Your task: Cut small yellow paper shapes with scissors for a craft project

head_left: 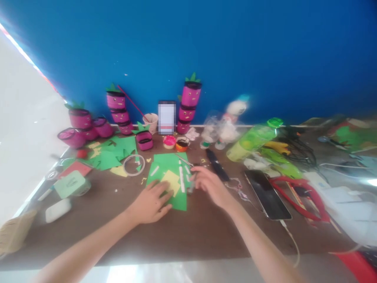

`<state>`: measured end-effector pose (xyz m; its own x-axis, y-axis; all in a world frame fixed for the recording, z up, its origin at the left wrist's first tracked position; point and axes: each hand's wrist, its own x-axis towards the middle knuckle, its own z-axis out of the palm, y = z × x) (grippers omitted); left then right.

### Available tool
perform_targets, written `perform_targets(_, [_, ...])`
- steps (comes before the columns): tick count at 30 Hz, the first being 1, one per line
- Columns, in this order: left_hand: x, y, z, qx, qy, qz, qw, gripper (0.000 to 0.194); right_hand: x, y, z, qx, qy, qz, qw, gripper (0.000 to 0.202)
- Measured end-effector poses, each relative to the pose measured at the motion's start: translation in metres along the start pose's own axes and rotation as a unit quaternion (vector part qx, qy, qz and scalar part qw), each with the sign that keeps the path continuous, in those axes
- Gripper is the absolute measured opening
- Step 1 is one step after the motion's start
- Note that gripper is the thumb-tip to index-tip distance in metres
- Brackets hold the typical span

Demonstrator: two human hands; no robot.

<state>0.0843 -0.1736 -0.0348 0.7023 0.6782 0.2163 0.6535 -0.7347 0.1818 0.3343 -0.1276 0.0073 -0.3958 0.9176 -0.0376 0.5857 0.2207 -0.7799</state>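
Observation:
My left hand (151,202) lies with fingers spread over the lower left of a green paper sheet (156,161), its fingertips on a piece of yellow paper (171,181). To the right, my right hand (210,184) has its fingers curled around what looks like a pair of scissors (184,160), whose thin blades point up and left over the sheet. The handles are blurred and partly hidden by the fingers. Between the hands, a white pen (181,179) rests on the green sheet, with small white strips beside it.
Purple cups with faces and green leaf tops (188,98) stand along the blue wall. Paint pots (169,142), a tape roll (134,165) and green scraps (118,151) lie nearer. On the right are a green bottle (255,139), a phone (266,194) and a red-framed object (318,200).

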Motion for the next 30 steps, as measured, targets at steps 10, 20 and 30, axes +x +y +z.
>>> perform_targets(10, [-0.002,0.012,0.004,0.024,0.037,-0.060,0.997,0.044,0.008,0.007,0.016,-0.325,0.065,-0.131,0.934,0.019])
perform_targets(20, [0.002,0.024,0.003,0.080,0.032,-0.084,0.993,0.035,-0.004,-0.011,0.037,-0.205,-0.053,-0.181,0.960,0.017])
perform_targets(30, [0.011,0.034,-0.001,-0.028,0.001,0.020,0.999,0.028,0.016,-0.005,0.029,-0.192,-0.040,-0.193,0.961,0.023])
